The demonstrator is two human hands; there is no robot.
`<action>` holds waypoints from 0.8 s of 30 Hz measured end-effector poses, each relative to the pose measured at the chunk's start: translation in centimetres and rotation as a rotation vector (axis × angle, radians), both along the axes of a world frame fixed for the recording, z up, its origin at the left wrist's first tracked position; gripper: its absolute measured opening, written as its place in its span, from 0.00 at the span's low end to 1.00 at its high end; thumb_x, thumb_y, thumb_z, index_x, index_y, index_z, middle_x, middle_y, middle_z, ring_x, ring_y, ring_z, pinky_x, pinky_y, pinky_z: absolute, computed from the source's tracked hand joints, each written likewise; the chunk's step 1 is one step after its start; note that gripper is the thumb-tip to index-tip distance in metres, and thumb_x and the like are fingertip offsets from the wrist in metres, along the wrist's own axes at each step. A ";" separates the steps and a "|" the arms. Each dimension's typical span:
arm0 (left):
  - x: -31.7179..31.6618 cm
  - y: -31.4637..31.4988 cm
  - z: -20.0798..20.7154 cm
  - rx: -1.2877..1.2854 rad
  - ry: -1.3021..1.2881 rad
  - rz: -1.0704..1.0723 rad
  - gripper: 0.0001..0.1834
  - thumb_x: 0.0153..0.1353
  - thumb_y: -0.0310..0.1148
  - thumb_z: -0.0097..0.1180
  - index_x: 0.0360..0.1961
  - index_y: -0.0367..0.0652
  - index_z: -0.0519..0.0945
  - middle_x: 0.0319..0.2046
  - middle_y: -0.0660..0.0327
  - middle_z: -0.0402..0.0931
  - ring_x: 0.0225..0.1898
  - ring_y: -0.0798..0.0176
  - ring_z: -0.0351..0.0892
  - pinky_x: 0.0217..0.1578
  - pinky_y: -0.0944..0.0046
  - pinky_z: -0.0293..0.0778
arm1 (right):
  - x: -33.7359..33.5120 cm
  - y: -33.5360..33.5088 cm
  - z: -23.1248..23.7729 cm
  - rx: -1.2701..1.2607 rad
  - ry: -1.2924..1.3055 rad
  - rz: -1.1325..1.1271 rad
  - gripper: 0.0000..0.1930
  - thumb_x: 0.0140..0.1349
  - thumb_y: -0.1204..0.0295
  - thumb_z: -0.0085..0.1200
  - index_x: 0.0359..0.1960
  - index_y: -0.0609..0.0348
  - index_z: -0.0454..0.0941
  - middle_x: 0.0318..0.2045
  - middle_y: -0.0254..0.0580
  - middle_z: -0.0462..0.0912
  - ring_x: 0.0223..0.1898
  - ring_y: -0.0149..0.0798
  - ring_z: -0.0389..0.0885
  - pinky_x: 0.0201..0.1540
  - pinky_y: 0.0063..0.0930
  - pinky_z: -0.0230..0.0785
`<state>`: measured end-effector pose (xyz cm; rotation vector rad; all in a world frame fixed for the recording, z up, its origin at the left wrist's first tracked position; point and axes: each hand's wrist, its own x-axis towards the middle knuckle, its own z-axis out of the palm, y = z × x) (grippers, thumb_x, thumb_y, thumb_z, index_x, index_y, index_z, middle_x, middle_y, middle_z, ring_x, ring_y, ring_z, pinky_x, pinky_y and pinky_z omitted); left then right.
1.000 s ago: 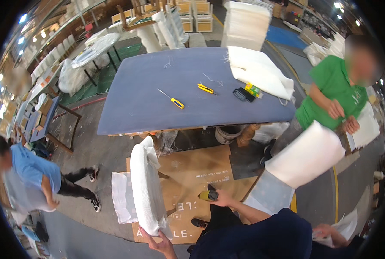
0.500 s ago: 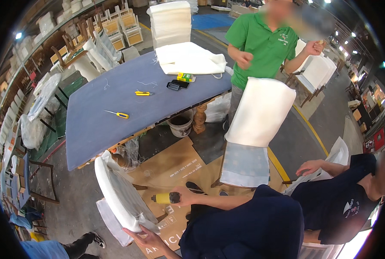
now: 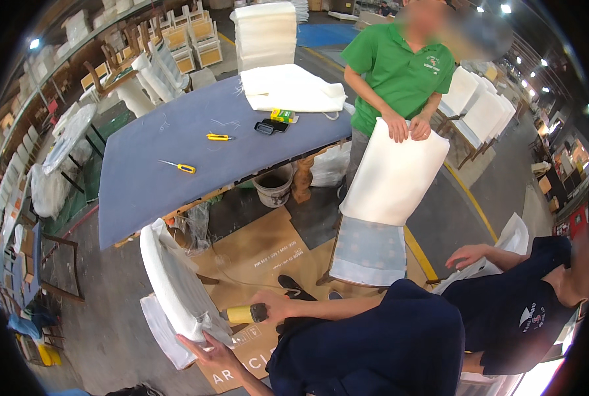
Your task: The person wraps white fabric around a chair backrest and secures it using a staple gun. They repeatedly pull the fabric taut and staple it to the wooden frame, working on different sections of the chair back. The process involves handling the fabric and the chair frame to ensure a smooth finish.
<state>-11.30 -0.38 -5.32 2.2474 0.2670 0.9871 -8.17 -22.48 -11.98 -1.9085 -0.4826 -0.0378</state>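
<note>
A padded chair back in white cover fabric (image 3: 166, 280) stands tilted at the lower left, with loose fabric bunched at its near corner. My left hand (image 3: 214, 354) grips that corner, fingers and thumb on the cloth. In my right hand (image 3: 273, 305) is a yellow and black staple gun (image 3: 243, 314); my fingers wrap round its black end. Its front end is against or very close to the inner side of the chair back; contact is hard to make out. A white seat part (image 3: 162, 333) shows behind the chair back.
A blue-grey table (image 3: 156, 198) bears a screwdriver (image 3: 179, 166), a yellow cutter (image 3: 218, 137) and white fabric. Cardboard (image 3: 268, 244) covers the floor. A co-worker in green (image 3: 400, 72) holds another white chair (image 3: 397, 171); a person in navy (image 3: 522, 310) is at the right.
My right hand has brought the staple gun down and up to the chair back's inner side. The green-shirted co-worker has lowered both hands onto the other chair's top.
</note>
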 end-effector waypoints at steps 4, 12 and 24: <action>-0.1 0.5 -0.5 0.019 -0.029 0.053 0.34 0.63 0.23 0.63 0.69 0.33 0.68 0.66 0.42 0.70 0.66 0.43 0.72 0.63 0.52 0.70 | 0.0 0.7 2.9 0.090 -0.016 0.036 0.14 0.42 0.67 0.69 0.28 0.60 0.80 0.22 0.53 0.78 0.27 0.56 0.78 0.32 0.44 0.68; 1.3 2.3 -1.6 0.039 -0.034 0.061 0.41 0.52 0.24 0.70 0.68 0.32 0.68 0.65 0.40 0.71 0.66 0.38 0.70 0.65 0.50 0.68 | 2.2 2.0 9.3 0.026 -0.079 0.302 0.19 0.53 0.67 0.64 0.47 0.58 0.84 0.34 0.51 0.87 0.34 0.48 0.88 0.36 0.35 0.76; 0.5 2.0 -1.3 0.017 0.031 0.079 0.42 0.50 0.25 0.71 0.67 0.34 0.68 0.66 0.45 0.71 0.67 0.37 0.69 0.63 0.49 0.71 | 2.1 3.7 7.8 -0.059 -0.090 0.350 0.20 0.51 0.69 0.63 0.46 0.66 0.82 0.31 0.52 0.85 0.26 0.50 0.85 0.30 0.29 0.72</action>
